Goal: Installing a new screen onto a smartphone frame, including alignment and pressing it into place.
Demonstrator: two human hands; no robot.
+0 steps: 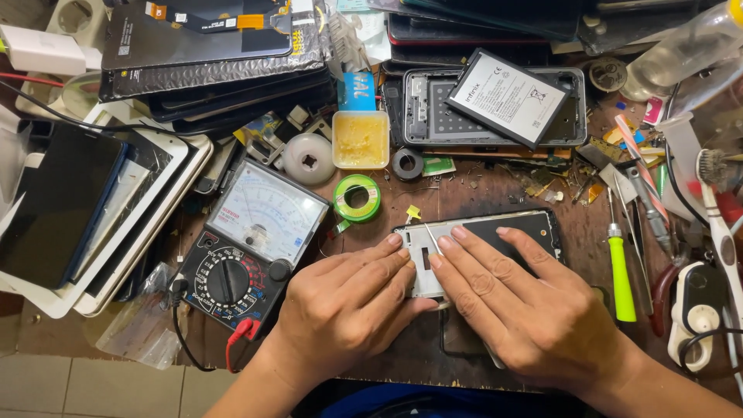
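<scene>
Phone frame (pixel 484 232), opened and lying flat on the wooden counter (pixel 464 190), sits under both hands near the front edge. Left hand (pixel 348 306) rests on the frame's pale left part, fingers flat and close together, gripping nothing. Right hand (pixel 526 306) lies across its middle, fingers spread and pressing down. Left of them sits an analog multimeter (pixel 251 248). A green tape roll (pixel 357 198) lies just behind, a phone battery (pixel 507 97) farther back, a green-handled screwdriver (pixel 619 267) to the right.
</scene>
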